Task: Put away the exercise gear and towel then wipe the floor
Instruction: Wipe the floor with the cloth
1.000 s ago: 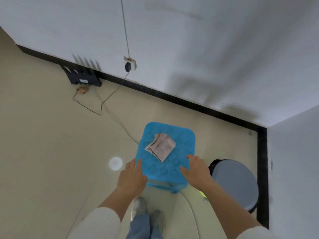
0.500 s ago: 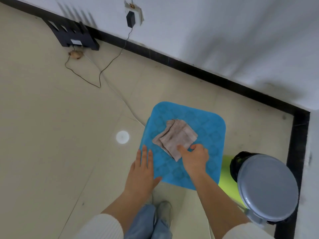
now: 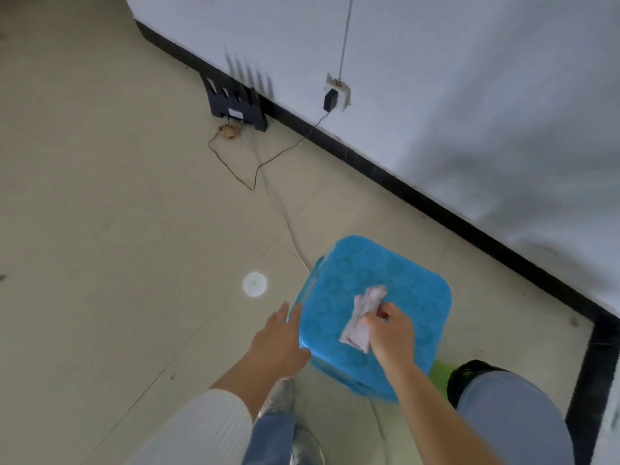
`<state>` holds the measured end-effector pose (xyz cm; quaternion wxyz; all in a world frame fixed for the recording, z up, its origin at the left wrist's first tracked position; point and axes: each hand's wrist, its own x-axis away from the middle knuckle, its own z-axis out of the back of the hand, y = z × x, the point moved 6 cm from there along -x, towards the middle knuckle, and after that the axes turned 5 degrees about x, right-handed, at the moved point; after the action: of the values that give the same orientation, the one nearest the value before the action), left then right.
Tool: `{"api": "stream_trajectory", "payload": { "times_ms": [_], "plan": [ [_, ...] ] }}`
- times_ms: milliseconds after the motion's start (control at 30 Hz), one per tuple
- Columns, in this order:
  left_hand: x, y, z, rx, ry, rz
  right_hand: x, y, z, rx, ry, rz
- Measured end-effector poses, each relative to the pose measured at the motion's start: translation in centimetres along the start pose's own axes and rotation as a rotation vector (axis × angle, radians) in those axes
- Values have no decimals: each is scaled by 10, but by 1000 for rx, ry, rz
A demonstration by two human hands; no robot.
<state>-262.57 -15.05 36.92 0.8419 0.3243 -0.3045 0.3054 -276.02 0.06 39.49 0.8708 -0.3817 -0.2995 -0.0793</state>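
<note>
Head, cloth pinched, left hand beside stool

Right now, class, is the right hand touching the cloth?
Touching. The head view shows the right hand with fingers and thumb curled round the bunched cloth, which lies on the stool.

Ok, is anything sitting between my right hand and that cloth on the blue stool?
Nothing visible is in the way. The right hand grips the cloth, which lies on top of the blue stool. The left hand is open at the stool's left edge, clear of the cloth.
</note>
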Motion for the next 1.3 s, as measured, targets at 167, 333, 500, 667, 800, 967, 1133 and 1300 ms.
{"api": "stream_trajectory", "payload": {
  "times_ms": [167,333,500,667,800,967,1133,1300],
  "plan": [
    [103,-17,44,161,183,84,81,-67,0,87,-210,149],
    [218,-60,82,368,385,241,181,-130,-32,284,-424,392],
    [350,-138,93,502,631,413,301,-183,-103,426,-622,658],
    [485,-233,75,577,797,640,444,-201,-195,520,-832,873],
    [590,-306,46,639,930,797,578,-185,-264,583,-1017,1021],
    [732,-401,-16,710,1076,963,761,-127,-344,652,-1197,1149],
    [874,-486,-117,817,1157,1159,946,-37,-404,690,-1351,1210],
    [1014,-551,-205,890,1268,1372,1116,44,-441,760,-1504,1332]
  ]
}}
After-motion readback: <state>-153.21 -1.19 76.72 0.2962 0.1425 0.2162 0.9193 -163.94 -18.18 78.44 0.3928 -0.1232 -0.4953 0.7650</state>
